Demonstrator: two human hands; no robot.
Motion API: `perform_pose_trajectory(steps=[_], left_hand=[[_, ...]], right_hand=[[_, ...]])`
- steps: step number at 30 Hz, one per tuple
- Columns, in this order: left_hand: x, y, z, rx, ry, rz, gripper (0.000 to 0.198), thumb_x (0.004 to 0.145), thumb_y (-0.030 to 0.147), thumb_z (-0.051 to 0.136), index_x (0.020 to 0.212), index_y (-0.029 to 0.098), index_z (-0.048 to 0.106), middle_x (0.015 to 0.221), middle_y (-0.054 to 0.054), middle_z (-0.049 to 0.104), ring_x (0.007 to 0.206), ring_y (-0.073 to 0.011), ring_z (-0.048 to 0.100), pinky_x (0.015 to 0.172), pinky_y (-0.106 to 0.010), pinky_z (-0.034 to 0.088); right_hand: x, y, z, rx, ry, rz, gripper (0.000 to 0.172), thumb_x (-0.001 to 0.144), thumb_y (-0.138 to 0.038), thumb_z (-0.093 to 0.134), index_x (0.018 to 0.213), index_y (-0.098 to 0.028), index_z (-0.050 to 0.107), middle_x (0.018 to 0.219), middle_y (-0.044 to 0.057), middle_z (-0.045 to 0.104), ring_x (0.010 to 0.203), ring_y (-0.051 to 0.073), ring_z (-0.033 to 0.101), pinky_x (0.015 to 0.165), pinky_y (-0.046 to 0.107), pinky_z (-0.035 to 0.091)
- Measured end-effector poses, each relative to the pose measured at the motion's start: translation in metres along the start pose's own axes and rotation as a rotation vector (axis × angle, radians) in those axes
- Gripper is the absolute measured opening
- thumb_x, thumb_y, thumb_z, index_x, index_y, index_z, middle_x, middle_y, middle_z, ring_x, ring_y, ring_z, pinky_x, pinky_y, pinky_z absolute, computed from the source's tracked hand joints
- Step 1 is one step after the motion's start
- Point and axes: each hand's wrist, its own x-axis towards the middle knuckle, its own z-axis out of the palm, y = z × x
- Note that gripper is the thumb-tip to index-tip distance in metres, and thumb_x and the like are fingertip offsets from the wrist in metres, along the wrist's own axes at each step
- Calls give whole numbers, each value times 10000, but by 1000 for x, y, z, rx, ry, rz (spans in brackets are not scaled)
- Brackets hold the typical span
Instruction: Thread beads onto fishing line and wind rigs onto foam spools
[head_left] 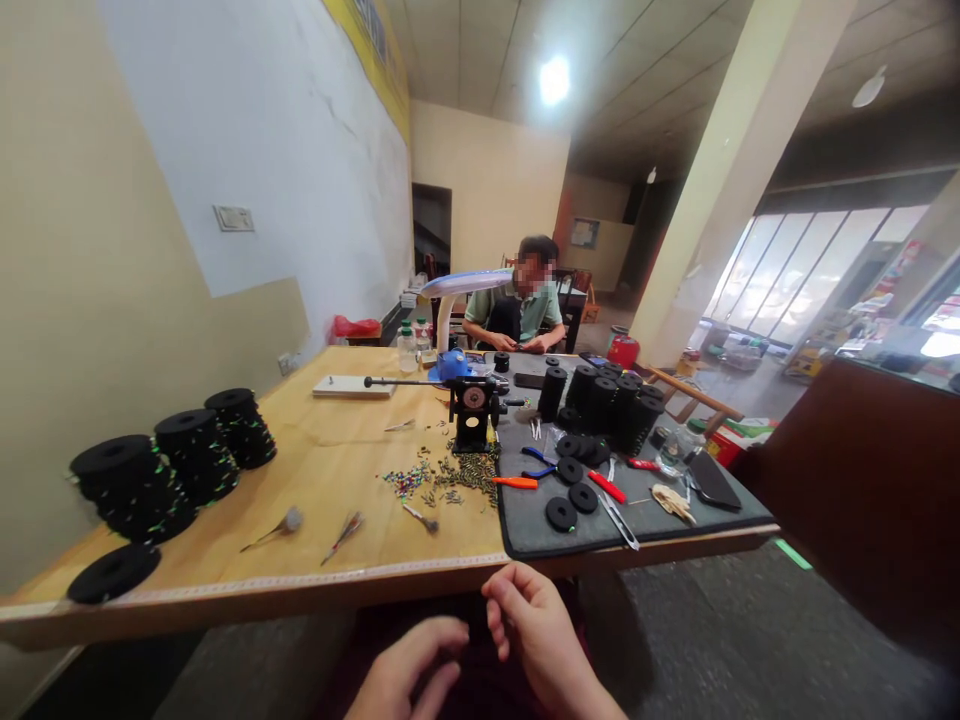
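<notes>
My left hand (412, 665) is low in front of the table edge, its fingers curved and the thumb apart, with nothing visible between them. Beside it my right hand (536, 625) is closed in a pinch, thumb against forefinger; whatever it may hold is too small to make out. Both hands are off the table. Closest beyond them are a white measuring tape (300, 578) along the table edge, a small brush-like piece (421, 517), an orange-handled tool (515, 483) and a pile of small metal pieces (474, 472).
A black hand-cranked device (472, 415) stands mid-table before a blue-based lamp (452, 362). Stacked black discs (187, 455) rise at left, more black rolls (604, 400) at right. Blue-handled pliers (540, 465) and tweezers (619, 522) lie on the grey mat (536, 540). A person (536, 310) sits opposite.
</notes>
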Motion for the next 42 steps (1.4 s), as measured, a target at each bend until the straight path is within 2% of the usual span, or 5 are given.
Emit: perform_pose_trajectory(steps=[4,23,27,37,42], left_hand=[[2,3,-4,-144,253,-142,213,700,356,704,853,208,702,878,-70,702,870,-248,625,815,-291,490],[15,6,21,-411,66,-237,326,721,355,689,969,167,594,943,-72,651,611,-109,538,565,-234,434],[22,5,27,-397,-44,-261,270,731,398,667,765,142,590,652,-9,607,502,-90,493,491,-217,396],[19,-3,27,-446,101,-389,324,715,445,668,671,150,540,540,31,569,445,-63,454,456,-182,317],[19,-10,31,-457,134,-363,308,737,434,654,686,150,546,560,31,571,455,-61,452,459,-180,303]], right_hand=[[1,0,0,-7,-5,35,366,684,-475,718,712,-130,597,481,-54,519,355,27,356,335,136,236],[10,-8,5,175,-54,99,351,656,-422,768,721,-118,606,481,-56,504,378,13,339,357,128,196],[12,-6,6,167,-72,101,325,678,-403,758,727,-113,620,488,-49,520,375,15,358,352,126,214],[18,11,-40,79,285,-93,327,683,-429,741,835,-154,649,720,29,653,611,113,555,458,161,405],[1,41,-32,-67,210,-22,381,650,-476,745,814,-140,676,722,59,666,642,149,560,444,179,394]])
